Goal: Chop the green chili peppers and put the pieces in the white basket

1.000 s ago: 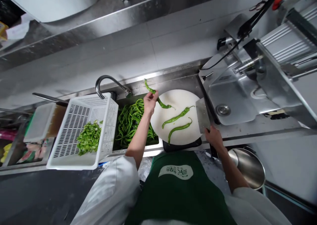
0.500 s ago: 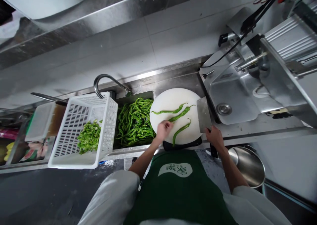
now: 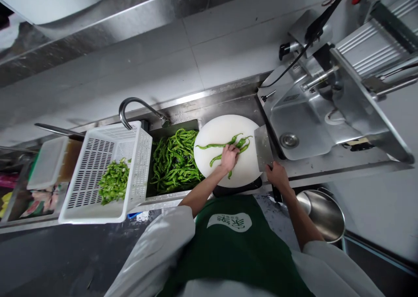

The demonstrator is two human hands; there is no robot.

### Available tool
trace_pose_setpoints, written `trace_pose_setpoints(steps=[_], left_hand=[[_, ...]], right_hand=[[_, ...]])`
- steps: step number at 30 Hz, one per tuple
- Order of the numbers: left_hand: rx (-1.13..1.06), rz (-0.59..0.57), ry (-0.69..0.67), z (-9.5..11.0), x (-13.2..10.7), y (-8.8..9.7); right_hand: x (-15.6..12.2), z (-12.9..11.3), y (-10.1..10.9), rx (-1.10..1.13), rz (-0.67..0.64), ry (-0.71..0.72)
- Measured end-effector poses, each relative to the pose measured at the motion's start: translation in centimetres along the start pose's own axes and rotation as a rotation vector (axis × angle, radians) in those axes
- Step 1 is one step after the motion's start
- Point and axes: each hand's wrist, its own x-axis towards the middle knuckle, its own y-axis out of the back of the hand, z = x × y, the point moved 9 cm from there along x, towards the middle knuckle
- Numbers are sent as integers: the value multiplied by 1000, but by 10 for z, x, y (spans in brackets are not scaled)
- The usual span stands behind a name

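Several long green chili peppers [image 3: 214, 146] lie on the round white cutting board [image 3: 212, 127]. My left hand [image 3: 229, 157] is over the middle of the board with its fingers curled onto the peppers, covering part of them. Stem ends stick out past the fingers toward the upper right. At the board's right edge, my right hand [image 3: 277, 175] grips the handle of a cleaver [image 3: 263, 148], whose broad blade points away from me.
Left of the board, a sink basin is full of whole green peppers [image 3: 178, 157]. Beside it stands a white perforated basket [image 3: 73, 201] holding cut green pieces [image 3: 114, 181]. A curved faucet [image 3: 140, 100] arches over them. At right are a metal slicing machine [image 3: 362, 92] and a steel pot [image 3: 326, 214].
My left hand has moved up and right across the board, and the peppers now lie closer together under it. My right hand still holds the cleaver at the right edge.
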Motion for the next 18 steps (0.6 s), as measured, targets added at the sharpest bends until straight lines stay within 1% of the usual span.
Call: trace_pose_setpoints(steps=[2,4,7,11,13,16,18], left_hand=[[-49,32,-10,-4,6,-1],[-91,24,-27,-8,10,-6],[-141,10,-54,-15,7,-12],[-221,13,-110,-20,-3,-13],[-217,2,-134,-20,-6,-13],[-175,-22,-156,-20,-5,-16],[-165,-32,-177,-18,-4,-17]], right_hand=[[1,-2,1,-4,-15,2],[0,-4,2,-16,-27,1],[-6,0,6,-54,-32,14],[-31,17,16,-200,-31,47],[-47,24,21,-270,-44,97],[-62,24,25,-335,-89,181],[-65,19,26,-361,-118,231]])
